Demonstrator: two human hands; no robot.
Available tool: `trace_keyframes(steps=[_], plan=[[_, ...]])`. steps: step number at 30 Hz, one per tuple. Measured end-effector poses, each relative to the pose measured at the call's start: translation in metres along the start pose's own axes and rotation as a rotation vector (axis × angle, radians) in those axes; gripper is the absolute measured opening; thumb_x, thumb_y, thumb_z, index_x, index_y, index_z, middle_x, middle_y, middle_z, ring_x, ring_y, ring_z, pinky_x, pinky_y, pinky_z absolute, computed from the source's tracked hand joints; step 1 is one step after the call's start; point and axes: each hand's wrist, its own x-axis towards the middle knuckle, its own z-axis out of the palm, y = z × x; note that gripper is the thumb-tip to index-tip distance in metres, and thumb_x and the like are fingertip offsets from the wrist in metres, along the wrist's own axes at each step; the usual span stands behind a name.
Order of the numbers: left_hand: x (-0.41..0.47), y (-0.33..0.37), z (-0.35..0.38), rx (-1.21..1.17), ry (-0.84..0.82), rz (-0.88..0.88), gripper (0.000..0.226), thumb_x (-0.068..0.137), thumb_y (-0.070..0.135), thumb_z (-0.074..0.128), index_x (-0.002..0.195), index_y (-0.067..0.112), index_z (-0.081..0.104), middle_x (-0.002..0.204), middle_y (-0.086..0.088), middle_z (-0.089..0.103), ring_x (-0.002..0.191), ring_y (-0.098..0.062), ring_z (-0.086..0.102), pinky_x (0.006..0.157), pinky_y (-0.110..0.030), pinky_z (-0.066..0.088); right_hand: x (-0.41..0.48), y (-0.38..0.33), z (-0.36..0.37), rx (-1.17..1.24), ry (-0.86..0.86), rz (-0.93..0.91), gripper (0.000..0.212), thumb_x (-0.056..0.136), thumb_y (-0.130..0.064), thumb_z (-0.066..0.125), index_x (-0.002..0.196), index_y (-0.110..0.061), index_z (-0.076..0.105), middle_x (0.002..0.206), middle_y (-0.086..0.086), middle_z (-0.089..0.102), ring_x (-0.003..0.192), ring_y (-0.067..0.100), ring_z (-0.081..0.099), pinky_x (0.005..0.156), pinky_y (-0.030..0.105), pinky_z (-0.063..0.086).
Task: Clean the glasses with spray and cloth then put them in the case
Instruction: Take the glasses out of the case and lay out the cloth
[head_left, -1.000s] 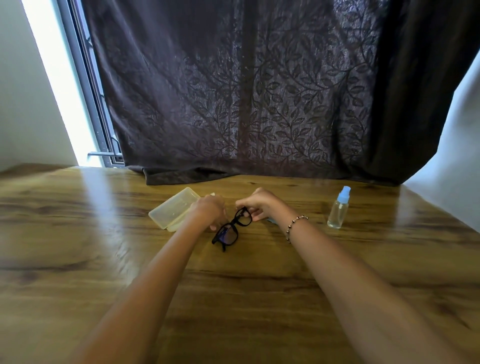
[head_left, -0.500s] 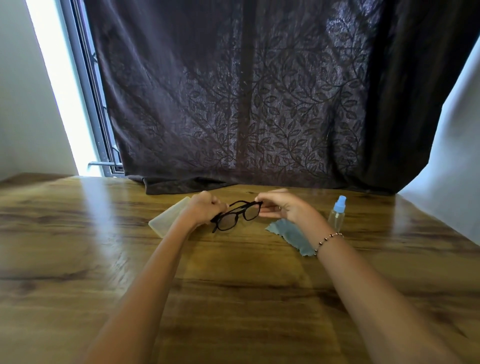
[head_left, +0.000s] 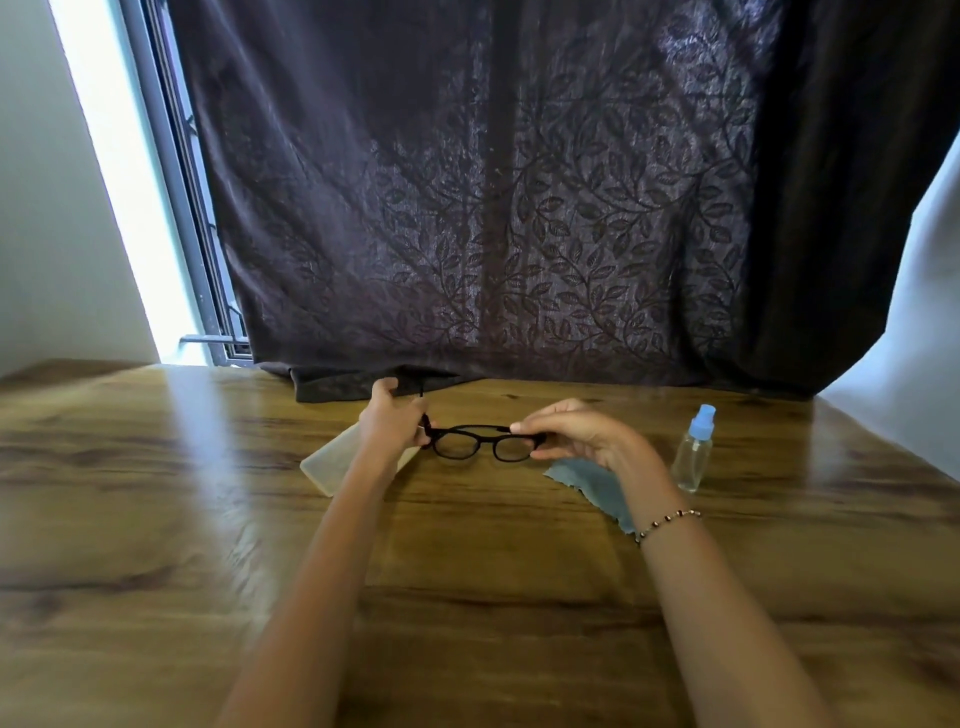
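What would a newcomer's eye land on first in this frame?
The black glasses, held up at centre between the left hand and right hand. Next, the spray bottle standing at right, and the dark leaf-patterned curtain behind the wooden table.

— Where were the black glasses (head_left: 480, 443)?
— Up off the table, held level at both ends.
— And the cloth (head_left: 597, 488)?
— Blue, flat, just under them.
— The spray bottle (head_left: 693, 453)?
— Clear, blue top, standing right.
— The case (head_left: 337, 464)?
— Pale, lying left.
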Motion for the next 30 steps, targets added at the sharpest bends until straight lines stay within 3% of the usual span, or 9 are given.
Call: trace_keyframes(steps=[3,7,10,15,18,20,23,25,30], plan=[[0.003,-0.002,-0.003,-0.047,-0.018,0.047,0.029,0.095,0.011,0.053,0.124,0.016,0.052,0.086,-0.012,0.065,0.061,-0.013,0.057,0.051,-0.021,0.051,0.005,0.001,0.005,0.03,0.045,0.005,0.015,0.079,-0.012,0.076,0.092,-0.004,0.073,0.074,0.005,0.069,0.069,0.01,0.065,0.066,0.022,0.059],[0.001,-0.004,-0.004,0.011,-0.074,0.059,0.022,0.099,0.015,0.047,0.107,0.01,0.068,0.077,-0.005,0.059,0.063,-0.011,0.052,0.066,-0.025,0.054,0.01,-0.001,0.009,0.048,0.192,0.0,0.01,0.081,-0.013,0.075,0.086,-0.005,0.074,0.066,0.002,0.066,0.052,0.005,0.059,0.047,0.014,0.052],[-0.002,0.002,-0.009,-0.006,-0.176,0.083,0.025,0.101,0.015,0.044,0.108,0.007,0.066,0.076,-0.004,0.059,0.062,-0.01,0.054,0.055,-0.015,0.052,0.014,0.0,0.008,0.11,0.33,-0.018,0.006,0.083,-0.01,0.072,0.081,-0.004,0.071,0.061,0.003,0.064,0.044,0.004,0.055,0.042,0.014,0.05],[-0.007,0.008,-0.031,0.126,-0.455,0.275,0.025,0.1,0.009,0.044,0.116,0.015,0.063,0.086,-0.003,0.062,0.076,-0.01,0.055,0.061,-0.013,0.049,0.018,0.003,0.007,0.252,0.468,-0.018,0.015,0.084,-0.005,0.065,0.07,-0.002,0.065,0.047,0.003,0.061,0.033,0.006,0.049,0.036,0.014,0.043],[-0.006,0.011,-0.037,0.351,-0.456,0.454,0.021,0.096,0.021,0.053,0.113,0.026,0.065,0.097,-0.007,0.056,0.088,-0.014,0.053,0.071,-0.015,0.045,0.021,0.004,0.007,0.318,0.5,-0.014,0.017,0.085,-0.005,0.065,0.069,-0.001,0.064,0.046,0.002,0.061,0.034,0.005,0.051,0.036,0.013,0.043],[-0.008,0.013,-0.036,0.371,-0.454,0.5,0.019,0.093,0.027,0.057,0.109,0.026,0.067,0.106,-0.003,0.05,0.098,-0.011,0.051,0.076,-0.012,0.042,0.022,0.004,0.007,0.377,0.501,-0.004,0.011,0.085,-0.006,0.067,0.076,0.0,0.065,0.054,0.005,0.062,0.035,0.004,0.053,0.035,0.012,0.041],[-0.013,0.014,-0.034,0.283,-0.531,0.461,0.012,0.09,0.025,0.059,0.099,0.028,0.067,0.103,0.008,0.056,0.09,-0.008,0.053,0.074,-0.015,0.046,0.018,0.001,0.006,0.448,0.48,-0.002,0.01,0.084,-0.004,0.067,0.075,0.001,0.065,0.052,0.004,0.061,0.034,0.003,0.052,0.033,0.011,0.038],[-0.016,0.013,-0.033,0.208,-0.593,0.406,0.013,0.091,0.018,0.059,0.097,0.026,0.067,0.085,0.016,0.066,0.08,-0.006,0.056,0.072,-0.015,0.05,0.014,-0.002,0.005,0.492,0.47,-0.014,0.014,0.085,-0.003,0.065,0.071,0.0,0.064,0.045,0.001,0.059,0.033,0.003,0.05,0.033,0.01,0.038],[-0.018,0.017,-0.032,0.126,-0.59,0.445,0.016,0.088,0.005,0.06,0.097,0.015,0.07,0.079,0.007,0.071,0.074,-0.001,0.065,0.071,-0.012,0.05,0.009,-0.008,0.001,0.552,0.455,-0.068,0.007,0.085,-0.003,0.064,0.078,-0.001,0.066,0.043,-0.002,0.058,0.035,0.003,0.049,0.035,0.008,0.037]])
